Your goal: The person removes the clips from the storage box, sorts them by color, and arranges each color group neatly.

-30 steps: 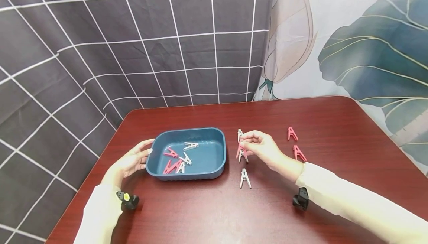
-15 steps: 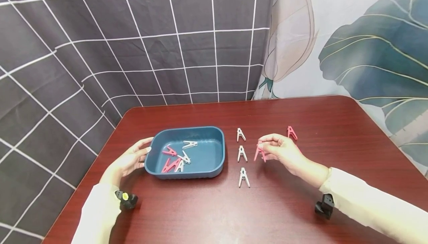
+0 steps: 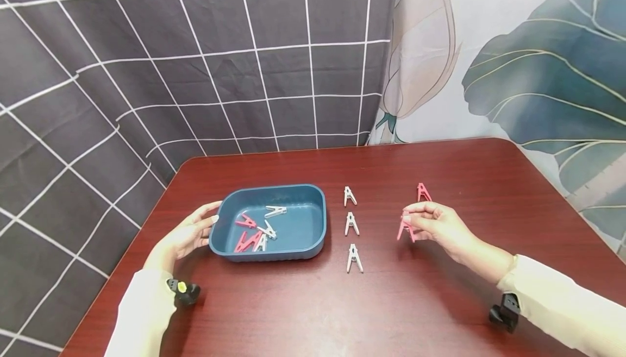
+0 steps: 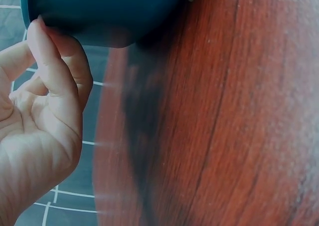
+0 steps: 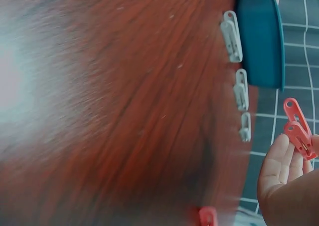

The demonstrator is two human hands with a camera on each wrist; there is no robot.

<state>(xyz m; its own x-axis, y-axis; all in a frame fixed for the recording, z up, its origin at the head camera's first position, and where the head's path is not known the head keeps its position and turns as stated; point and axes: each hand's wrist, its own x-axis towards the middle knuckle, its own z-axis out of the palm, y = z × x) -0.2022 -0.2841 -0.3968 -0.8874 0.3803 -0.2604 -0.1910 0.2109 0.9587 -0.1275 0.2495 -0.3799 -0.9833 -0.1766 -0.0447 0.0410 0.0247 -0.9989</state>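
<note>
At far left, the left hand (image 3: 191,233) meets the left end of the blue tub (image 3: 283,257), its bent fingers touching the wall; whether they pinch the rim cannot be told. Inside the tub lie three pink pegs (image 3: 250,223) and three white pegs (image 3: 281,211), some overlapping. To the tub's right, three more white pegs, a near one (image 3: 353,251), a middle one (image 3: 350,219) and a far one (image 3: 348,192), form a column on the tabletop (image 3: 293,313), well apart. Farther right, the grip of the right hand (image 3: 444,230) pinches a pink peg (image 5: 300,136) between thumb and fingers; in the head view the peg lies at the fingertips, its legs projecting below them. Just beyond this hand lies another pink peg (image 3: 421,189).
</note>
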